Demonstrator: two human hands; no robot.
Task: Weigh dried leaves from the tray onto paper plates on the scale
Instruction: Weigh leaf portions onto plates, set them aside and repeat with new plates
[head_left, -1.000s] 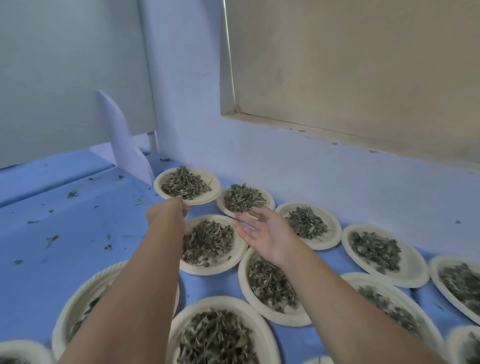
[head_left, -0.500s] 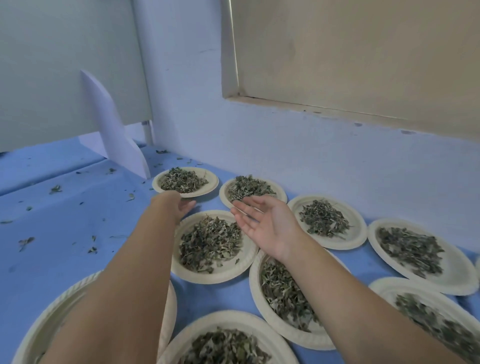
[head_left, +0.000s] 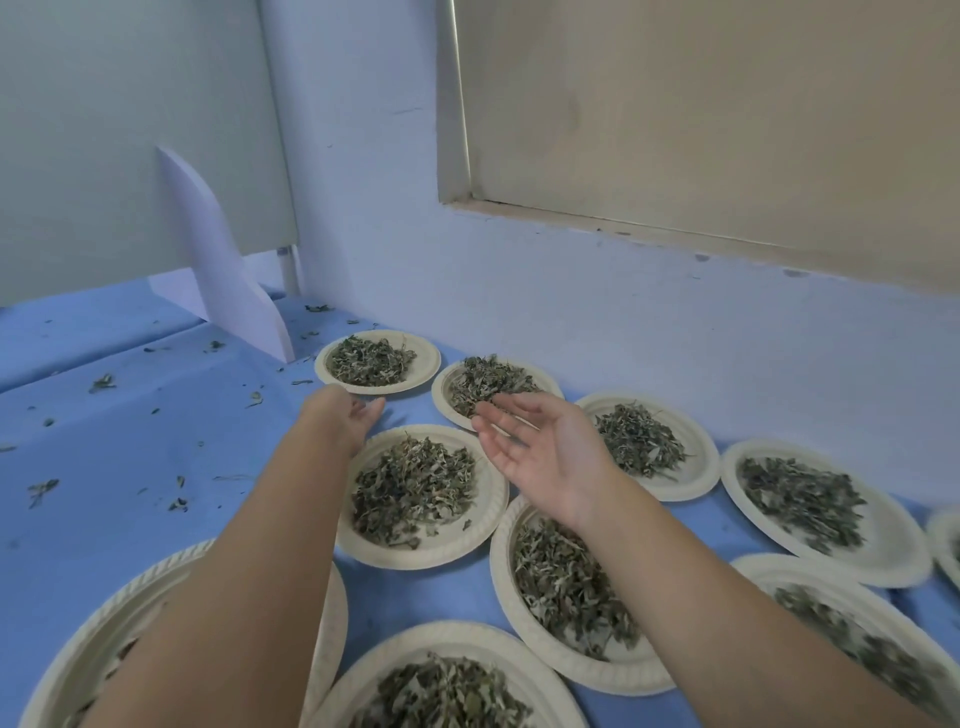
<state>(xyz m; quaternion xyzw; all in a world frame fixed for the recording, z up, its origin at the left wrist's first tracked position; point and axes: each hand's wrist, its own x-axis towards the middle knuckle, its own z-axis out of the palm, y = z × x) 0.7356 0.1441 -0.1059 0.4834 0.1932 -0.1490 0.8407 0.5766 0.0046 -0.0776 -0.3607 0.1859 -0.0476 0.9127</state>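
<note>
Head view: at frame centre, left hand and right hand hover with fingers relaxed, holding nothing, above paper plates of dried leaves covering the blue table.

A blue-covered table bears paper plates of dried leaves and scattered leaf bits.

Paper plates heaped with dried leaves crowd the blue bench along the wall. The left grip reaches between two plates, fingers relaxed and holding nothing; it may be touching the cloth, though that is hard to tell. The right grip hovers palm-up above the plates, fingers straight. Leaf crumbs lie scattered near a standing white card.
</note>
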